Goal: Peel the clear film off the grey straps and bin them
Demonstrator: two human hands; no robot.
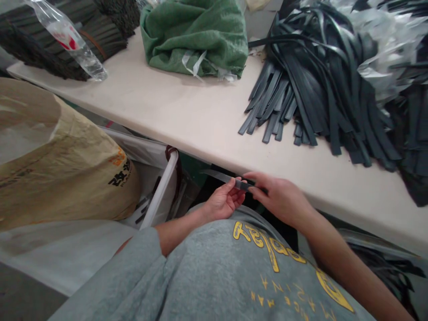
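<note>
A narrow dark strap is held between my two hands, close to the table's front edge. My left hand pinches it between thumb and fingers, palm turned up. Gripping the strap's other end from the right is my right hand, its thumb and forefinger closed on it. A thin translucent strip sticks out to the left past my left thumb. On the table to the right lies a large heap of similar black straps, their flat ends pointing toward me.
A pale table runs across in front. On it are a green cloth bundle, a plastic bottle, dark bundled strips and clear plastic wrap. At left, a tan sack stands beside a white rail.
</note>
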